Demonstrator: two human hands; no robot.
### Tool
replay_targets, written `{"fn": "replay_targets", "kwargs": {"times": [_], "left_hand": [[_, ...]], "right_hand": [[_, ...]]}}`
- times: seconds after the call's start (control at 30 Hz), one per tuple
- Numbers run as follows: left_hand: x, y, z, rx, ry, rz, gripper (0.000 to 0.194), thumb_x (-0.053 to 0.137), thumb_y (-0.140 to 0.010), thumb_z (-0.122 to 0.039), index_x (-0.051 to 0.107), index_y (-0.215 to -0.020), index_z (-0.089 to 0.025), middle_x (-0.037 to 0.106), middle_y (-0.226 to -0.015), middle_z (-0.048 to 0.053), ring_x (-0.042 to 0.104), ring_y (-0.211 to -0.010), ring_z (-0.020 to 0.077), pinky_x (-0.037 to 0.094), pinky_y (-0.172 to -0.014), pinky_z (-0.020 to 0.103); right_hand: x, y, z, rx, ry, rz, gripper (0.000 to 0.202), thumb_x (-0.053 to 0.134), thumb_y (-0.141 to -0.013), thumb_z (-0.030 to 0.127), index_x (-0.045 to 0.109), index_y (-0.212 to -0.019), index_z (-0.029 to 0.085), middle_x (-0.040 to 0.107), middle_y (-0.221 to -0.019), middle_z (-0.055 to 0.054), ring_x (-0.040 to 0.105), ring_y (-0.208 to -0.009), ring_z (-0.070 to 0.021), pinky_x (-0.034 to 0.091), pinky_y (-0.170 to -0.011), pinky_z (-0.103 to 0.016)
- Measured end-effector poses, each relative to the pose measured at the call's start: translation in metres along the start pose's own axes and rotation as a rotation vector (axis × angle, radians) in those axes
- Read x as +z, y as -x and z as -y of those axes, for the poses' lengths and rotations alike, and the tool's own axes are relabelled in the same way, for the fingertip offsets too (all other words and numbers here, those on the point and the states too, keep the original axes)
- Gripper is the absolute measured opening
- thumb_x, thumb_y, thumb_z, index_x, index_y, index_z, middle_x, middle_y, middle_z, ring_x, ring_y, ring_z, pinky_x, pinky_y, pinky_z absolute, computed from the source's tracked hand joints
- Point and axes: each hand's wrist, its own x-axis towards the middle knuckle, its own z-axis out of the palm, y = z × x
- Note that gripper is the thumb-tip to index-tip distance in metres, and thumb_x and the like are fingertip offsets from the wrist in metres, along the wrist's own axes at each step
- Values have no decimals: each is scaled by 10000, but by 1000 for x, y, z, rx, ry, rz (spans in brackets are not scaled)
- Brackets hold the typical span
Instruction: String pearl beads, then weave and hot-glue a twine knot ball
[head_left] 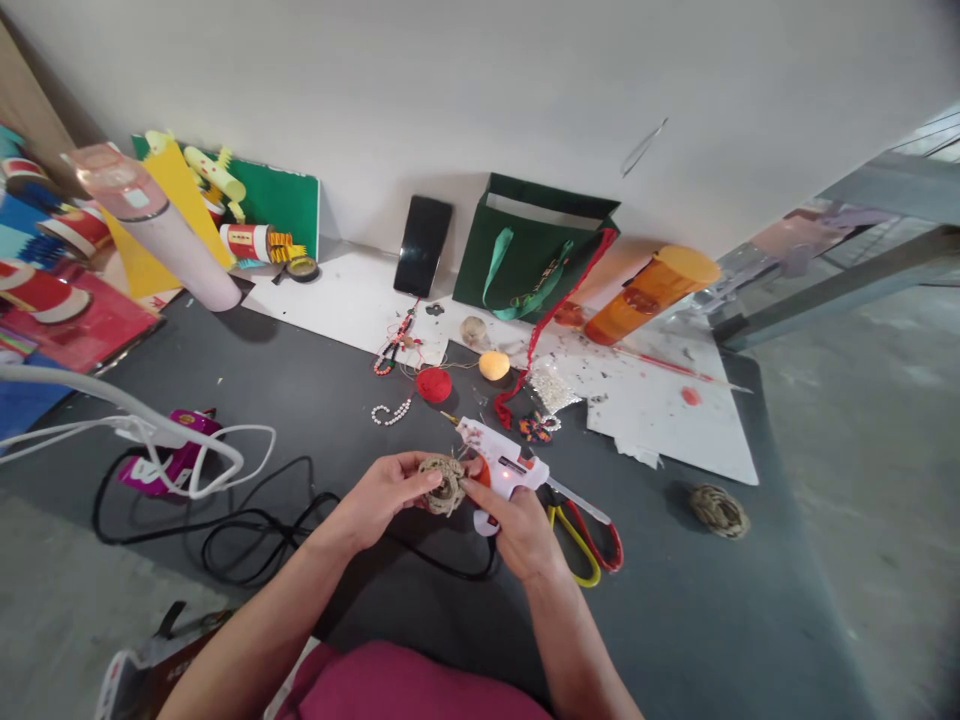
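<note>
A small coil of brown twine (441, 487) is held up between my two hands. My left hand (379, 503) is closed on its left side, the thumb lying across the front. My right hand (525, 532) pinches the coil's right edge between thumb and fingers. Just behind the right hand lies a white glue gun (495, 445) with an orange trigger, partly covered by that hand. Its glue stick (581, 500) sticks out at the back. Scissors (592, 545) with red and yellow handles lie beside the right hand, their blades hidden under the gun.
Another twine coil (718, 511) lies on the right of the dark table (675, 620). Beyond the gun are a red ball (433, 384), a yellow one (494, 366) and beads (391, 412). A phone (423, 247), green bag (525, 250) and orange bottle (649, 295) stand behind. Black cable (247, 525) loops leftward.
</note>
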Motion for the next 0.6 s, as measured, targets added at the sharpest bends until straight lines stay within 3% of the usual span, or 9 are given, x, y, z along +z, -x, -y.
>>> {"fn": "replay_targets", "kwargs": {"times": [0.17, 0.4, 0.6], "left_hand": [[1, -1, 1, -33, -23, -37, 459, 860, -542, -386, 709, -876, -110, 674, -719, 53, 600, -610, 146, 472, -585, 284], [2, -4, 5, 38, -50, -124, 454, 866, -525, -384, 691, -827, -93, 701, -728, 61, 631, -651, 156, 468, -672, 287], [3, -3, 5, 39, -51, -66, 436, 845, -567, -381, 670, -839, -89, 723, -721, 86, 658, -670, 180, 479, -708, 313]], "right_hand": [[-3, -1, -2, 46, 61, 49, 224, 792, -664, 320, 686, -796, 173, 687, -749, -20, 628, -722, -194, 488, -753, -341], [8, 0, 8, 3, 66, -23, 227, 802, -622, 335, 692, -763, 194, 693, -756, 0, 619, -696, -167, 514, -702, -309], [9, 0, 10, -4, 82, -41, 205, 803, -599, 297, 678, -722, 192, 674, -688, 15, 608, -635, -148, 515, -657, -297]]}}
